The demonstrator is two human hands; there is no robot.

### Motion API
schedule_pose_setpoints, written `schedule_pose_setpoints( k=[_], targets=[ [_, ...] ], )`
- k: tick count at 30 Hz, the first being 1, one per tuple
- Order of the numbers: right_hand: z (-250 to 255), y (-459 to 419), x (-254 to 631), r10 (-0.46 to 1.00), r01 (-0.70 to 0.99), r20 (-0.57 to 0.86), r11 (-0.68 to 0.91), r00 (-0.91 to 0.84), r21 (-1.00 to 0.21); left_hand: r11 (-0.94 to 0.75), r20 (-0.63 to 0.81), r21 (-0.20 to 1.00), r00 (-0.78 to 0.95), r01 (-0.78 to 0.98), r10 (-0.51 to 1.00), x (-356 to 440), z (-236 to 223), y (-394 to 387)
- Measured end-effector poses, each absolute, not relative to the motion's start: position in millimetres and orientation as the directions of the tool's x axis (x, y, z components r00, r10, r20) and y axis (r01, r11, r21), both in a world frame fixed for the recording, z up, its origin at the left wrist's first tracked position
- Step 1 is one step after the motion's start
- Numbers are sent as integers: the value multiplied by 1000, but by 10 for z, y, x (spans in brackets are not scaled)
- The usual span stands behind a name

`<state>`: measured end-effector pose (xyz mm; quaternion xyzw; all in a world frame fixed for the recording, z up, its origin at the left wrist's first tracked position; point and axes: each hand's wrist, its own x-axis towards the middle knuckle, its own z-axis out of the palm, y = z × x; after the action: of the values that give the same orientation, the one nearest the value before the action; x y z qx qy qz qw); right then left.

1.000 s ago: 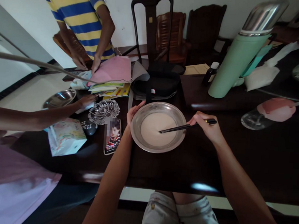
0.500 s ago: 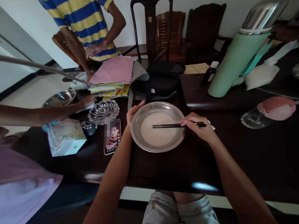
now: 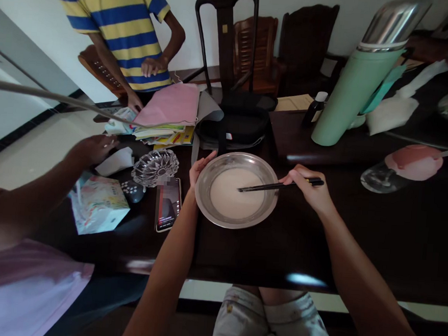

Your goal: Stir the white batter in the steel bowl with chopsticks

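A shallow metal bowl (image 3: 204, 192) sits on the dark table in front of me, holding a milky, off-white liquid (image 3: 231, 196). My left hand (image 3: 198, 171) grips its left rim, with the fingers along the outer side. In my right hand (image 3: 307, 188) are black chopsticks (image 3: 270, 187), pinched near their thick ends. They slant left over the bowl's right rim, and their tips meet the liquid near its middle.
Left of the bowl lie a phone (image 3: 169, 205), a glass dish (image 3: 155, 167) and a tissue box (image 3: 100, 205). One neighbour's arm (image 3: 42, 186) reaches in there; another person (image 3: 129, 33) stands behind stacked books (image 3: 170, 105). A green thermos (image 3: 352, 95) and pink-lidded bottle (image 3: 414, 163) are to the right.
My right hand and the chopsticks have shifted right, tips still in the liquid. The bowl and my left hand stay put. The neighbour's hand has pulled back left from the glass dish.
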<state>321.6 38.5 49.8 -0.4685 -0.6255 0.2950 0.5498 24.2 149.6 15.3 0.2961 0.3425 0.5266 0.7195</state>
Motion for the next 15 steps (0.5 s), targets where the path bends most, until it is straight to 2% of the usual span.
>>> schedule_pose_setpoints(
  k=[3, 6, 8, 11, 15],
  targets=[
    [503, 377, 3198, 926, 245, 376, 372, -32, -895, 278, -185, 787, 220, -550, 958, 236, 146, 1508],
    [494, 385, 3185, 908, 309, 406, 417, -103, -855, 282, -194, 788, 213, -548, 958, 238, 146, 1518],
    [488, 389, 3200, 901, 321, 432, 422, -42, -848, 277, -193, 791, 208, -546, 959, 241, 149, 1519],
    [484, 387, 3221, 916, 249, 399, 377, 44, -892, 278, -192, 791, 210, -545, 959, 242, 153, 1516],
    [478, 395, 3201, 926, 243, 363, 377, -104, -894, 281, -189, 792, 220, -542, 957, 238, 157, 1518]
  ],
)
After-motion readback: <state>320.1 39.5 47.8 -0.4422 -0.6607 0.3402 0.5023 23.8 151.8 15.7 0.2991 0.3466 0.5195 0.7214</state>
